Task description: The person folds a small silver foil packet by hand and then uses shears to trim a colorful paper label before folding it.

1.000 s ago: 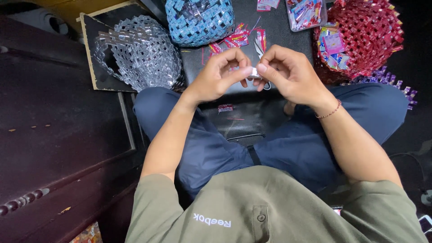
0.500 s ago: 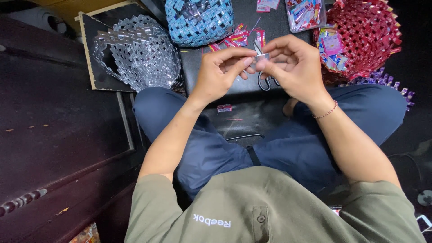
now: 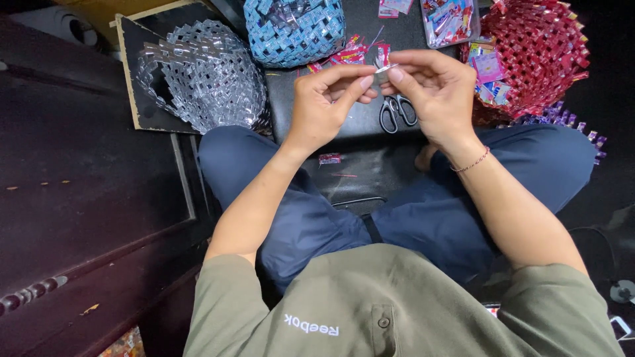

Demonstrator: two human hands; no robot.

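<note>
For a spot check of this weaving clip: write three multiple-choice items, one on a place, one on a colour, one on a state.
1. Where do the scissors lie?
A. on the dark surface below the hands
B. inside the blue woven basket
C. on the person's knee

2. What colour is the woven basket at the right?
A. silver
B. red
C. green

3. What are the left hand and right hand doing?
A. resting flat on the legs
B. gripping the scissors
C. pinching a small folded strip between fingertips

Answers: 1 A, they lie loose there, untouched. 2 B, its folded links are red. 3 C, both hands' fingertips meet on the strip.
</note>
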